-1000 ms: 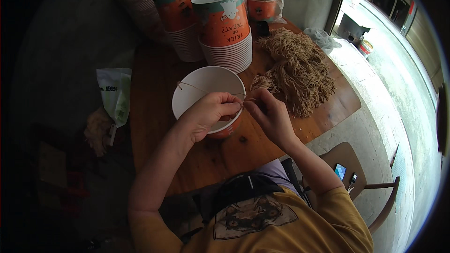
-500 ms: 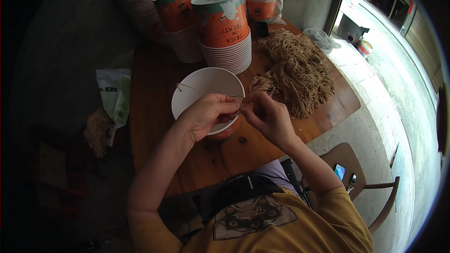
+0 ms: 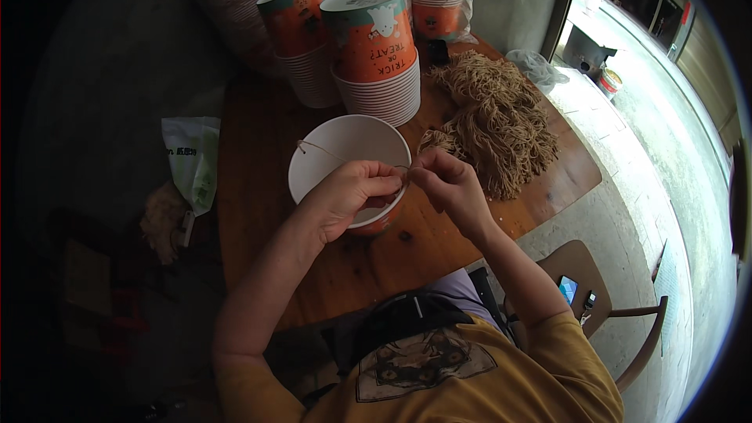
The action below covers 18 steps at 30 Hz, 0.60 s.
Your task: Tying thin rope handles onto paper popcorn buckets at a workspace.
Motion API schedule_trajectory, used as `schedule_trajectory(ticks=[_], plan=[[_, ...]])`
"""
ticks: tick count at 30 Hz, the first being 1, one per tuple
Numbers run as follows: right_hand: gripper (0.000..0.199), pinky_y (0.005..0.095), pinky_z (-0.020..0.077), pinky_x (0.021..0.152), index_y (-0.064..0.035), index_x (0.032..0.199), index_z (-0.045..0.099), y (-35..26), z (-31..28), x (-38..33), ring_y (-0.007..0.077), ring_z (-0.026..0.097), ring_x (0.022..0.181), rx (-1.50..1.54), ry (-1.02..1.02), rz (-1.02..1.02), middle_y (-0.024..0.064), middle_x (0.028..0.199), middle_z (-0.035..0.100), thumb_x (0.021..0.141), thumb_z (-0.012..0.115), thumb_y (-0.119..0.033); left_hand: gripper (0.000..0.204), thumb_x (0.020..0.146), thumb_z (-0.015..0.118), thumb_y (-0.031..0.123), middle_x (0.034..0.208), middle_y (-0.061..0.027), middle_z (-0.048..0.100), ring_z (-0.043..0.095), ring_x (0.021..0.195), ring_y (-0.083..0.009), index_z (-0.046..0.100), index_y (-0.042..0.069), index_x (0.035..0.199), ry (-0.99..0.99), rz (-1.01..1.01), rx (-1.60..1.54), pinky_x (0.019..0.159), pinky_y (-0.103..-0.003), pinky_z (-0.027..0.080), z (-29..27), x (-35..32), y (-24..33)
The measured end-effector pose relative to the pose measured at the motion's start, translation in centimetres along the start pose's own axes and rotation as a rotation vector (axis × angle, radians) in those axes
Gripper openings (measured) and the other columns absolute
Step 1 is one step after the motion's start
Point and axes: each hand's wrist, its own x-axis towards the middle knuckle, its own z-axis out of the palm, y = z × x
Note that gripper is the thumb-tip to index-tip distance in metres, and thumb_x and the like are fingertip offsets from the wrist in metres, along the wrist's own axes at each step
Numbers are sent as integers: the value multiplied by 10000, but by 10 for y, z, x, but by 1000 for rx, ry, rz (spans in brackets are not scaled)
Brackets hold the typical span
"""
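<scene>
Currently the left hand (image 3: pixel 348 196) and the right hand (image 3: pixel 446 186) meet over the near right rim of a white paper bucket (image 3: pixel 345 153) with an orange outer wall, which stands on the wooden table (image 3: pixel 258 188) directly before the seated person. Both hands are closed to a narrow pinch on a thin twine string (image 3: pixel 321 150). Its far end appears fixed at the left rim of the bucket and it crosses the open mouth to the fingertips.

Compared with a second ago, the bucket has not shifted; the hands have drawn closer together and the fingertips now nearly touch at the rim. By this judgement the loose end is being secured at the second rim point, though the knot itself is too small to confirm.

Stacks of orange printed buckets (image 3: pixel 374 47) stand on the far side. A heap of cut twine (image 3: pixel 493 125) lies to the right. A plastic bag (image 3: pixel 192 160) lies at the left edge.
</scene>
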Motion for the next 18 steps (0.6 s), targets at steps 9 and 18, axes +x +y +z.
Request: schedule_trajectory(ticks=[9, 18], plan=[[107, 172, 311, 456, -97, 922, 601, -3, -5, 4, 8, 412, 520, 143, -31, 219, -75, 676, 497, 908, 594, -203, 164, 918, 602, 170, 965, -26, 610, 569, 890, -76, 592, 34, 1008, 165, 132, 366, 808, -234, 471, 22, -2, -1], [124, 170, 277, 473, -137, 962, 573, 3, -6, 7, -4, 349, 538, 585, -67, 305, -92, 676, 458, 939, 581, -258, 163, 931, 574, 170, 933, -21, 588, 546, 858, -80, 564, 22, 998, 204, 275, 499, 792, -245, 465, 21, 2, -9]])
